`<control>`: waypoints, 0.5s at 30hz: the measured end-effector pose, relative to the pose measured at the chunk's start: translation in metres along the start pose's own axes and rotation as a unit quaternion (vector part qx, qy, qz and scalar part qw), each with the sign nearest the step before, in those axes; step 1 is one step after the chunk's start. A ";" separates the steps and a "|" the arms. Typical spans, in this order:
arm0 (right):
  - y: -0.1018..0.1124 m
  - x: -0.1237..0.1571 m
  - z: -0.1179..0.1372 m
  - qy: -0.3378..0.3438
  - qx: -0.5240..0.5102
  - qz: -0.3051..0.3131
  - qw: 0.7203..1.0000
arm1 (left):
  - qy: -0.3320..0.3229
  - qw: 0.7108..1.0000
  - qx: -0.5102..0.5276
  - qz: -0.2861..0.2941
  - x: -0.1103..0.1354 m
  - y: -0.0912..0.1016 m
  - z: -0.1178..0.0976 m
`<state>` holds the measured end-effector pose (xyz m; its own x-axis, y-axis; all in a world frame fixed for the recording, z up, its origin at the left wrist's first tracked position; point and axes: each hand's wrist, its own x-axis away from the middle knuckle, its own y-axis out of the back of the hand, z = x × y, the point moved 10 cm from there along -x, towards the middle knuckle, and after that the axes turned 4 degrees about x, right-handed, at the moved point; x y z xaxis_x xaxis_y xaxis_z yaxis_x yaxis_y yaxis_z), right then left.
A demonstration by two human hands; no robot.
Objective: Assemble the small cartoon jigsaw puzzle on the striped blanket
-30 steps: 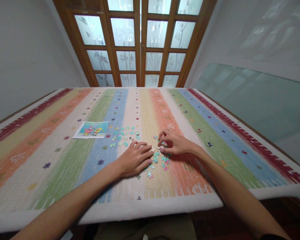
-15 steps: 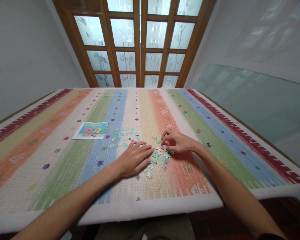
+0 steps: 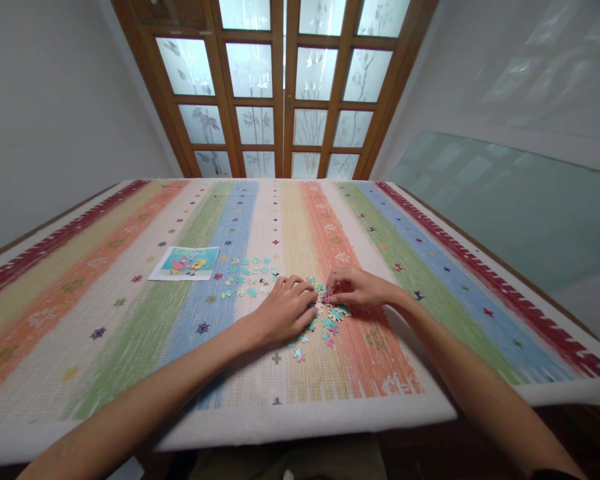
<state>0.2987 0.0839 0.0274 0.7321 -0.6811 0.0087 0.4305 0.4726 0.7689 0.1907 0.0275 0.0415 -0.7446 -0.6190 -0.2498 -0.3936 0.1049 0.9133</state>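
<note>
Nearest us, our two bare forearms run up from the bottom edge onto the striped woven cloth of many colours that covers the table; a few loose pink and teal jigsaw pieces lie scattered just ahead of the wrists. Our left hand rests palm down with the fingers curled in, knuckles raised, its fingertips touching the pile of pieces; whether it grips one we cannot tell, since the fingers hide what lies under them. Our right hand sits just beside it, across the pile, narrowed to a pinch at the fingertips, which press on a small pink piece at the pile's far side. Farther on and to the left a second, flatter spread of teal puzzle pieces lies apart from both hands; beyond that, a rectangular cartoon picture card; farthest off, the wooden-framed frosted glass doors.
</note>
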 end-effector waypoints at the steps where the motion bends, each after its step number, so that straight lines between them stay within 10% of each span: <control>1: 0.000 0.000 0.000 -0.001 -0.004 0.000 1.000 | 0.003 1.000 -0.003 0.003 -0.003 -0.002 0.001; 15: -0.003 0.005 -0.011 -0.076 -0.077 -0.028 0.994 | 0.025 0.997 0.052 -0.057 -0.013 -0.003 0.016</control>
<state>0.3068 0.0851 0.0184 0.6219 -0.7796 0.0743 0.5521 0.5037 0.6644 0.1929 0.0474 0.0370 -0.6650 -0.6695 -0.3310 -0.5296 0.1102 0.8411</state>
